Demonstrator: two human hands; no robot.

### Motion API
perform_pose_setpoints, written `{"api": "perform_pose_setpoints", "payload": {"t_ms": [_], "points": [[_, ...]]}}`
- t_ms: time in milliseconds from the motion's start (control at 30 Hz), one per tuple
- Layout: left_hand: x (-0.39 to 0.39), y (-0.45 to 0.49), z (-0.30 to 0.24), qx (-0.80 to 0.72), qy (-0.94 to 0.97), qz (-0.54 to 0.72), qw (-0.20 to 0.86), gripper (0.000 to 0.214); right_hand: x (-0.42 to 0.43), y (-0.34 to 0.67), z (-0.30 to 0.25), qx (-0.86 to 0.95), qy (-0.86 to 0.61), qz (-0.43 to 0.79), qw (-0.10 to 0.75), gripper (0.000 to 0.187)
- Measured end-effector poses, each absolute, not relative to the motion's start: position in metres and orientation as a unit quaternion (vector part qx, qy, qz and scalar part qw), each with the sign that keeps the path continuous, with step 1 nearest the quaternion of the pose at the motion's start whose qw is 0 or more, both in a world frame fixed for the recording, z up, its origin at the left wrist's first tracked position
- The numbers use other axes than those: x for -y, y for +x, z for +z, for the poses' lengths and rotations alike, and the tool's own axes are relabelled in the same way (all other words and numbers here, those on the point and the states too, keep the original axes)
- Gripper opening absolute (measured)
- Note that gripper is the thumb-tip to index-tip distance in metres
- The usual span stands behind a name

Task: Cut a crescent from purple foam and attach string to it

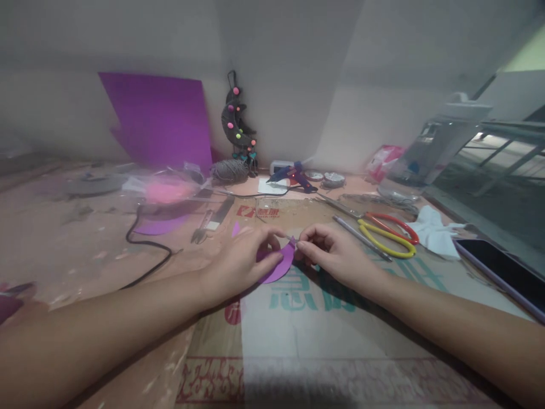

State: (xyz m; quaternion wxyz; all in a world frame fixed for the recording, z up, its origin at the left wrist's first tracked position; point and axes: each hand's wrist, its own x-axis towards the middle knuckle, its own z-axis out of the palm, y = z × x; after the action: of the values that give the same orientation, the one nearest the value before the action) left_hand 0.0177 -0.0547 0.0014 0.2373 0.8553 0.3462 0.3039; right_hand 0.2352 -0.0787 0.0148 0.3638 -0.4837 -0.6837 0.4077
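My left hand (pixel 247 255) is closed on a purple crescent-shaped cutout (pixel 281 270), its thumb lying across the piece. At the cutout's upper tip, the thumb and fingers of my right hand (pixel 326 250) are pinched together. Whether they also hold something small there is hidden. Beneath both hands lies a printed cardboard sheet (pixel 221 346). Close to the right hand are a grey pen (pixel 361 237) and scissors (pixel 383 233) with red and yellow handles.
A blue glue gun (pixel 293 176) rests at the back beside grey yarn (pixel 230 170). A dark crescent decoration (pixel 232 122) and a purple sheet (pixel 166 119) lean against the wall. On the right are a phone (pixel 506 272), tissue (pixel 434 232) and clear plastic container (pixel 426 153). A cutter (pixel 202 227) lies left.
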Motion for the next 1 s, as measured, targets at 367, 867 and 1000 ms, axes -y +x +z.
{"api": "perform_pose_setpoints", "payload": {"t_ms": [367, 867, 1000], "points": [[0.056, 0.018, 0.012, -0.375, 0.838, 0.294, 0.267, 0.037, 0.082, 0.235, 0.016, 0.679, -0.466, 0.432, 0.369, 0.016], [0.057, 0.019, 0.012, -0.336, 0.863, 0.281, 0.252, 0.018, 0.085, 0.235, 0.019, 0.716, -0.483, 0.33, 0.381, 0.018], [0.057, 0.02, 0.013, -0.342, 0.867, 0.267, 0.244, 0.02, 0.085, 0.234, 0.019, 0.713, -0.479, 0.337, 0.386, 0.017]]}}
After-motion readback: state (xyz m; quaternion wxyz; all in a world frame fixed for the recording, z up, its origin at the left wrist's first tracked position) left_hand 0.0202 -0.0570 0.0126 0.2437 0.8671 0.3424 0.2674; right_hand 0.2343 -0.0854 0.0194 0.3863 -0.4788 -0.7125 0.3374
